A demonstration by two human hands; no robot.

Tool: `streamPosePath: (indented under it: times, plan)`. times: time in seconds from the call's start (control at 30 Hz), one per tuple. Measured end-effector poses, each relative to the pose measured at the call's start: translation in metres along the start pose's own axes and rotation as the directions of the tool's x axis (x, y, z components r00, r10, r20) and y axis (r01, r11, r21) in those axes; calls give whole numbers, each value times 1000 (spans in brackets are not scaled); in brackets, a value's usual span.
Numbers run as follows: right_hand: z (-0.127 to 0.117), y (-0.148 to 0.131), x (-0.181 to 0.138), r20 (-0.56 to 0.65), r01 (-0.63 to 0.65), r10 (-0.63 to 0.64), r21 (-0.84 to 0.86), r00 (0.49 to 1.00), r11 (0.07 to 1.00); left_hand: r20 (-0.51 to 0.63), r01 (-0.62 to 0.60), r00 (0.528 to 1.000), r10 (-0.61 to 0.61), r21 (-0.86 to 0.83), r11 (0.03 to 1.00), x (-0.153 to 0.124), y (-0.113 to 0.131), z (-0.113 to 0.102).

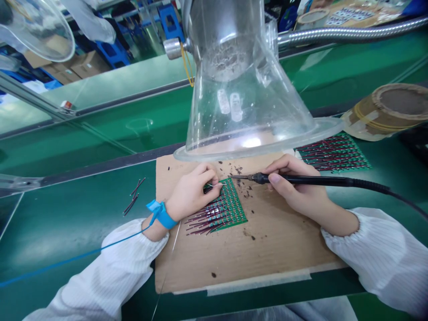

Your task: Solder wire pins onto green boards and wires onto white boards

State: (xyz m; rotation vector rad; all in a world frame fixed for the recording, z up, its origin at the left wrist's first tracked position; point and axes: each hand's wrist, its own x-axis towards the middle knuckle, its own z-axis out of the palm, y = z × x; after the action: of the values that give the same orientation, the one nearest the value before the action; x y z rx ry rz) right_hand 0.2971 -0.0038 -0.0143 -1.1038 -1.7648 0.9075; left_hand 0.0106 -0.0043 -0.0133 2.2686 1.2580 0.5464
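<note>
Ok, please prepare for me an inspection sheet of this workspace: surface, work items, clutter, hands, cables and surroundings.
Surface: cardboard on a green bench.
Work items: board with dark red leads; iron, its tip at the board's far edge, contact not certain.
Clutter: dark specks on the cardboard; loose leads left of it.
Hands: left hand pinches a thin wire over the board; right hand grips the iron.
Cables: blue cord from the left wristband; black cord from the iron.
Surroundings: clear hood above; second board and tub at right; boxes beyond.
</note>
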Motion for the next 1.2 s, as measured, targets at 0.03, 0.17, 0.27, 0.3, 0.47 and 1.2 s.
streamPosePath:
  times: [0.03,0.17,0.27,0.3,0.47,1.2]
  plan:
    - [0,-1,0,-7,0,0,3,1000,1000,0,-1,1000,1,-1,1000,0,0,0]
    - [0,-2,1,-31,14,-14,14,999,1000,8,-1,1000,1,-15,1000,0,0,0]
    - [0,-2,0,-32,15,-14,18,999,1000,19,2,1000,-2,-26,1000,0,-1,0]
    - [0,-2,0,-31,14,-14,18,999,1000,23,2,1000,-1,-28,1000,0,-1,-1]
    - [0,-1,-1,-17,15,-14,8,1000,1000,32,-7,999,8,-24,1000,1,-1,-1]
    - [0,-3,1,-2,13,-13,-10,1000,1000,26,-7,1000,8,-16,1000,1,-1,-2]
